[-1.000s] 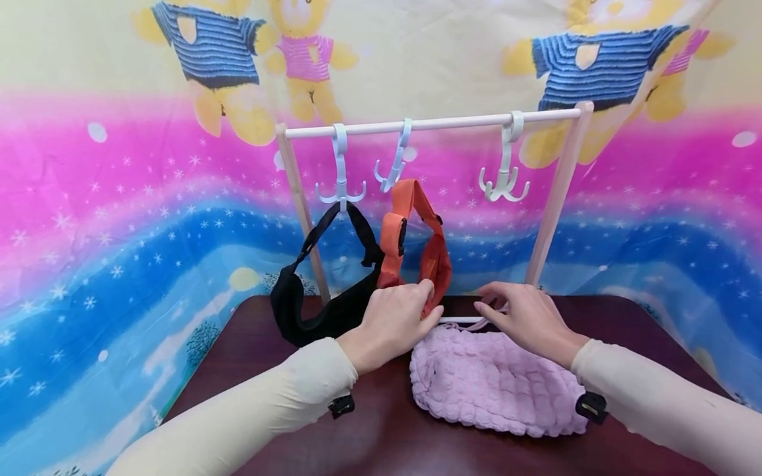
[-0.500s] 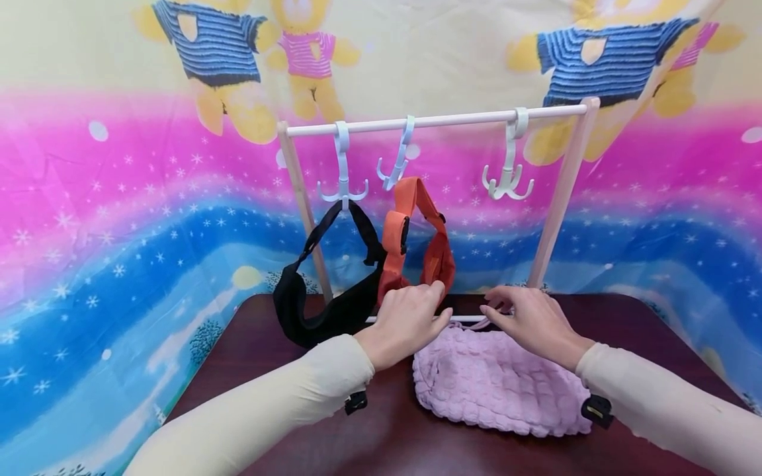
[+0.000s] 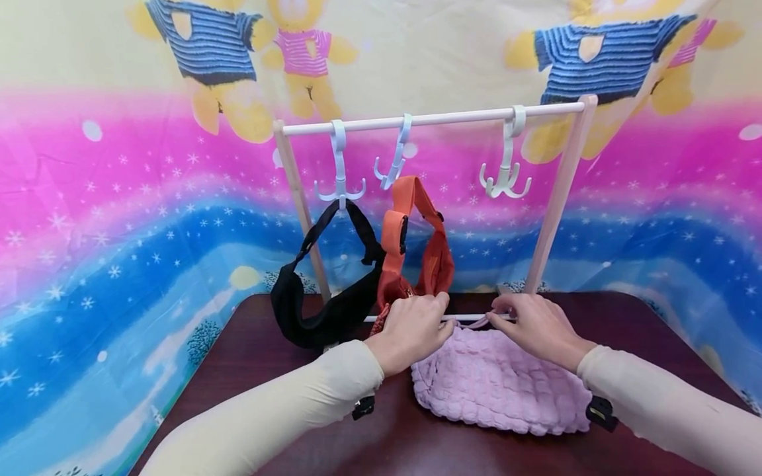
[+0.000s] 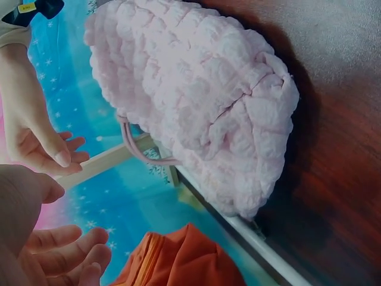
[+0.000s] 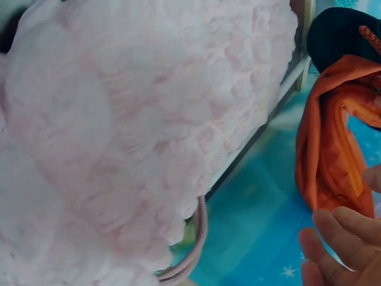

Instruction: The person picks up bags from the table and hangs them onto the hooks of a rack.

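A lilac quilted bag (image 3: 506, 383) lies on the table, its thin strap (image 4: 136, 146) looping from its far edge. My left hand (image 3: 411, 330) is over the bag's far left corner, beside the orange bag (image 3: 437, 261). Its fingers (image 4: 65, 256) are relaxed and hold nothing. Above the strap is my right hand (image 3: 542, 330), fingers (image 5: 342, 238) loosely bent, with a gap to the strap in the left wrist view. The orange bag's strap loop reaches up by the middle hook (image 3: 391, 173); where it catches is hidden. A black bag (image 3: 333, 314) hangs from the left hook (image 3: 340, 188).
A wooden rack (image 3: 556, 198) stands at the back of the dark red table (image 3: 262, 390), with a white top rail (image 3: 458, 119) and a low bar. At its right side hangs a pale green multi-prong hook (image 3: 506, 178). Behind is a printed bear cloth (image 3: 119, 218).
My left hand has moved a little to the right and lower, uncovering more of the orange bag. My right hand has shifted slightly right. The lilac and black bags stay about where they were.
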`<action>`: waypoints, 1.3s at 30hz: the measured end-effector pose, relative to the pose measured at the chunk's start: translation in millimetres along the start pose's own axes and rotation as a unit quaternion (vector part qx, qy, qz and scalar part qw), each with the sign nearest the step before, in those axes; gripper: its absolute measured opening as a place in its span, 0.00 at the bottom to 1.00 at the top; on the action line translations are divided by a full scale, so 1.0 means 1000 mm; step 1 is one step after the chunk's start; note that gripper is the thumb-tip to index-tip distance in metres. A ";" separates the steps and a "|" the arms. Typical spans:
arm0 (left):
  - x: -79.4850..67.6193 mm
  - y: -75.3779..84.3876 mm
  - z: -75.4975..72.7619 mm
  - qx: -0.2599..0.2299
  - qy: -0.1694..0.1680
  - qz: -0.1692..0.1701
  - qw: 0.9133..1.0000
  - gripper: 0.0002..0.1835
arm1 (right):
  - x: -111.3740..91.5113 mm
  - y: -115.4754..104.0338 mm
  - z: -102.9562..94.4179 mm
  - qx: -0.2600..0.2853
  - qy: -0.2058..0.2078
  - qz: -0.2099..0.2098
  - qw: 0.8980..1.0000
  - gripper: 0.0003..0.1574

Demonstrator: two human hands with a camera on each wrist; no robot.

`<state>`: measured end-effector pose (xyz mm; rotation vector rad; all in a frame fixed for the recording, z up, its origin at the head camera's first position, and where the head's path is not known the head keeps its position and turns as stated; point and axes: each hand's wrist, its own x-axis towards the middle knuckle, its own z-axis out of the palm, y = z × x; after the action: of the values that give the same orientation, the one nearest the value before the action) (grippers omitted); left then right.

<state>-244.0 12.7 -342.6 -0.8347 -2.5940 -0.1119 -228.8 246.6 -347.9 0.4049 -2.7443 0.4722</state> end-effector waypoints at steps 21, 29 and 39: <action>0.000 0.004 0.031 -0.016 -0.037 0.000 0.999 0.12 | 0.002 0.035 0.006 -0.004 -0.045 0.048 0.998 0.21; -0.003 0.003 0.048 -0.031 -0.065 0.021 0.997 0.12 | 0.000 0.046 0.005 -0.011 -0.112 0.059 0.992 0.23; -0.005 0.009 0.066 -0.036 -0.099 0.021 0.994 0.13 | -0.003 0.059 0.006 -0.038 -0.132 0.055 0.989 0.20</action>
<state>-258.8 30.3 -405.2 -0.9693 -2.7686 -0.1167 -247.4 298.8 -370.6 0.3177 -3.0425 0.3614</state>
